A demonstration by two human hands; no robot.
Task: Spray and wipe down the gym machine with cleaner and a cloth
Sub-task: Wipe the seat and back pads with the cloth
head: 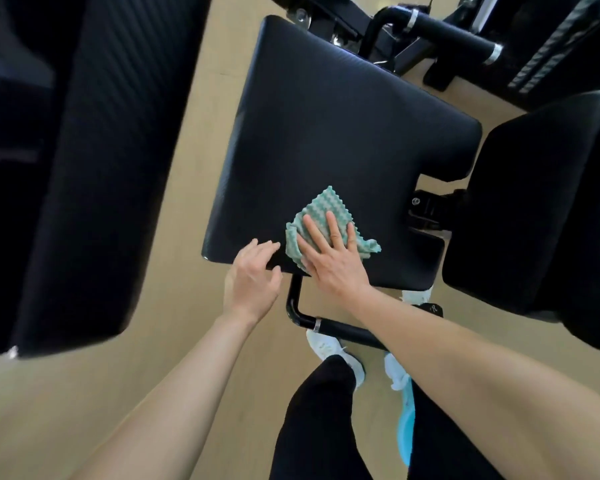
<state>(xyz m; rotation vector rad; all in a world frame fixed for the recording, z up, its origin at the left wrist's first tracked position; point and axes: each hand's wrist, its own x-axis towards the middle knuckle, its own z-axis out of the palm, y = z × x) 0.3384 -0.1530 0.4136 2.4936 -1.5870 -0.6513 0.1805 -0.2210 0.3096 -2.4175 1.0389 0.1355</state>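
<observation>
we were in the wiping part of the job. our right hand point(329, 258) lay flat, fingers straight and spread, pressing the green-and-white cloth point(329, 207) onto the black seat pad point(326, 126); it grasped nothing and only pushed down. the cloth sat at the near edge of the pad, a little right of the near-left corner. our left hand point(253, 277) was just beside it at that corner, fingers loosely curved and holding nothing, its fingertips at the pad's edge. we judged that only this near strip was being covered. the far part of the pad, the pad on the right point(541, 202), the big pad on the left point(84, 168) and the near handle bar point(340, 329) were likely left to do. we could not see any wet sheen, so whether spraying was done we could not tell. no cleaner bottle showed clearly.
</observation>
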